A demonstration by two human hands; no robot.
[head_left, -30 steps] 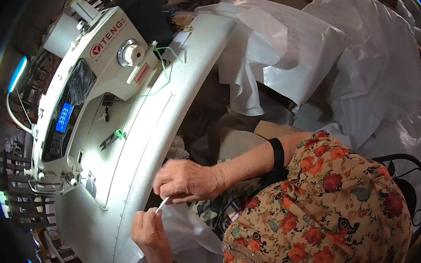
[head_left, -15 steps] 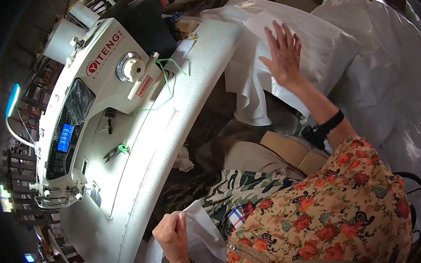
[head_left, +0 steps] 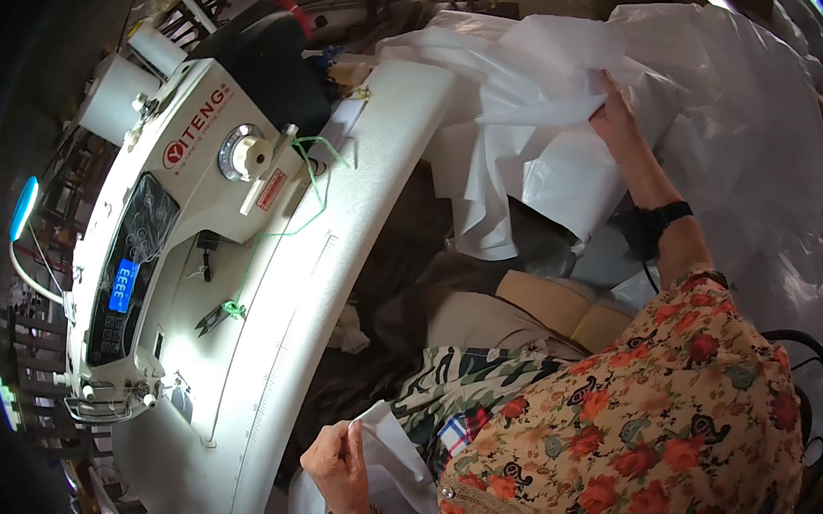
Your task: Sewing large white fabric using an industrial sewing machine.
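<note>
Right of the sewing machine (head_left: 188, 144), the right hand (head_left: 617, 116) grips a white sheet (head_left: 551, 113) by its edge, seemingly parting it from the pile (head_left: 755, 153); below, the left hand (head_left: 336, 464) pinches a white piece (head_left: 388, 440) cornerwise, presumably so the rest hangs free.
</note>
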